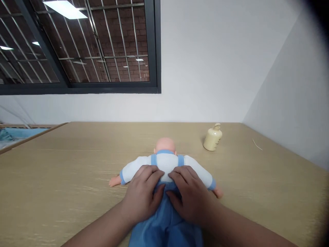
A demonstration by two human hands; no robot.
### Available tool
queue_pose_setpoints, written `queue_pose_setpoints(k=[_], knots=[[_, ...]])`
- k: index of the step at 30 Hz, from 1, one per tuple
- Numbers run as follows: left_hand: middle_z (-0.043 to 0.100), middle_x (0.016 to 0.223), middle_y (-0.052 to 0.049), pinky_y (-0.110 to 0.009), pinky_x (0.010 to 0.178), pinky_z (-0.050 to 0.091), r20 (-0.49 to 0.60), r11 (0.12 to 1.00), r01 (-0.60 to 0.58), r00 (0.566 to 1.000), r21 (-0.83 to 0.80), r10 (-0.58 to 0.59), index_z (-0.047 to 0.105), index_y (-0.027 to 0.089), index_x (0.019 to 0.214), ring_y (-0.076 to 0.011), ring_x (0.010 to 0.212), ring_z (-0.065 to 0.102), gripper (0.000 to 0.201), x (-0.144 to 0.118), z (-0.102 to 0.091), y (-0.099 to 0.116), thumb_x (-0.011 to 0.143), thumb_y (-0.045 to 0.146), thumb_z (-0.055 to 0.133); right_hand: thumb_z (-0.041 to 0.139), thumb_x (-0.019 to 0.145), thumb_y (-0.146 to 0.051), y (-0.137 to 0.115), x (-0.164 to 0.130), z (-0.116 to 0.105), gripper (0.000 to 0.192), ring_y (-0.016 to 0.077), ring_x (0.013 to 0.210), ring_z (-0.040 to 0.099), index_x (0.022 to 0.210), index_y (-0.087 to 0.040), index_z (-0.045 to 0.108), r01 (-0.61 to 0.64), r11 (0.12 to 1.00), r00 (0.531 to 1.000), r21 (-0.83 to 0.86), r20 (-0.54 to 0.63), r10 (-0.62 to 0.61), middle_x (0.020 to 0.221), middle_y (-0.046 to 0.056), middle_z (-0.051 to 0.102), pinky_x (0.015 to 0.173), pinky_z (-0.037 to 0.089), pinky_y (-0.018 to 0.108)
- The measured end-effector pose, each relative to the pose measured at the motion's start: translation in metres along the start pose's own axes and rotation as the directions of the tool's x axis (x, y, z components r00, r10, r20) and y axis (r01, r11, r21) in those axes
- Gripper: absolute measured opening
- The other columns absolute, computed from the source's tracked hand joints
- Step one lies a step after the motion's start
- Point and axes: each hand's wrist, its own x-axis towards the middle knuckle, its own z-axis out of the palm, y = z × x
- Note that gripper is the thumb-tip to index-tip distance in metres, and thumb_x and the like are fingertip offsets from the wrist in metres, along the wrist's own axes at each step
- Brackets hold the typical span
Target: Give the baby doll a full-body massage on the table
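A baby doll (166,161) in a white top and blue dungarees lies face down on the wooden table (64,178), head pointing away from me. My left hand (144,195) rests flat on the left side of its back, fingers spread. On the right side of the back lies my right hand (189,195), flat as well. Both hands press on the blue fabric at the doll's waist. The doll's legs run out of view at the bottom edge.
A cream pump bottle (213,138) stands on the table behind and to the right of the doll. A thin light stick (257,144) lies near the right wall. A barred window (77,44) is above, and a blue-lined tray edge (23,133) sits at far left.
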Motion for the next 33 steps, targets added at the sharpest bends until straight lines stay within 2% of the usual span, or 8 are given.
queue_pose_setpoints(k=[4, 12, 16, 20, 25, 33], knots=[[0.06, 0.119, -0.01, -0.045, 0.098, 0.043, 0.035, 1.0, 0.018, 0.999, -0.002, -0.018, 0.058, 0.02, 0.122, -0.0265, 0.111, 0.053, 0.032, 0.002, 0.003, 0.0, 0.09, 0.02, 0.055, 0.058, 0.088, -0.025, 0.003, -0.001, 0.003, 0.04, 0.0301, 0.11, 0.05, 0.127, -0.016, 0.054, -0.009, 1.0, 1.0, 0.022, 0.008, 0.009, 0.122, 0.013, 0.057, 0.097, 0.043, 0.05], [0.066, 0.103, -0.004, -0.043, 0.086, 0.047, 0.176, 0.994, 0.095, 0.981, -0.061, -0.083, 0.064, 0.023, 0.107, -0.0244, 0.097, 0.058, 0.02, 0.012, -0.002, -0.002, 0.089, 0.023, 0.054, 0.061, 0.085, -0.029, 0.014, 0.006, 0.006, 0.028, 0.0263, 0.098, 0.057, 0.112, -0.02, 0.061, -0.071, 0.995, 0.997, 0.064, 0.048, 0.068, 0.105, 0.008, 0.064, 0.09, 0.048, 0.046], [0.063, 0.109, -0.007, -0.045, 0.089, 0.047, 0.13, 0.996, 0.072, 0.989, -0.042, -0.066, 0.062, 0.022, 0.112, -0.0264, 0.102, 0.056, 0.026, 0.009, -0.002, -0.001, 0.086, 0.023, 0.057, 0.062, 0.083, -0.028, 0.013, 0.004, 0.007, 0.036, 0.0279, 0.104, 0.056, 0.118, -0.02, 0.059, -0.055, 0.996, 0.998, 0.064, 0.0, 0.055, 0.113, 0.01, 0.062, 0.092, 0.049, 0.047], [0.056, 0.127, -0.012, -0.051, 0.101, 0.042, 0.05, 0.999, 0.026, 0.998, 0.042, -0.028, 0.054, 0.02, 0.129, -0.0306, 0.118, 0.05, 0.042, 0.003, 0.002, -0.002, 0.087, 0.024, 0.058, 0.063, 0.083, -0.03, 0.01, -0.001, 0.01, 0.052, 0.0338, 0.117, 0.05, 0.132, -0.017, 0.054, -0.02, 0.999, 0.997, -0.028, -0.078, 0.018, 0.127, 0.015, 0.057, 0.102, 0.043, 0.055], [0.052, 0.135, -0.014, -0.052, 0.108, 0.039, 0.071, 0.997, 0.039, 0.997, 0.071, -0.044, 0.05, 0.018, 0.135, -0.0321, 0.127, 0.046, 0.051, 0.001, 0.006, -0.006, 0.086, 0.026, 0.06, 0.062, 0.084, -0.032, 0.01, -0.002, 0.011, 0.058, 0.0356, 0.123, 0.047, 0.138, -0.015, 0.051, -0.016, 0.997, 0.997, -0.073, -0.076, 0.01, 0.135, 0.016, 0.053, 0.106, 0.039, 0.058], [0.066, 0.116, -0.006, -0.046, 0.094, 0.048, 0.173, 0.994, 0.098, 0.981, -0.055, -0.087, 0.062, 0.025, 0.119, -0.0274, 0.108, 0.058, 0.039, 0.015, -0.002, -0.011, 0.079, 0.025, 0.066, 0.066, 0.081, -0.036, 0.018, 0.008, 0.009, 0.04, 0.0279, 0.104, 0.059, 0.117, -0.02, 0.063, -0.045, 0.999, 0.999, 0.027, -0.013, 0.046, 0.112, 0.009, 0.066, 0.095, 0.048, 0.048]])
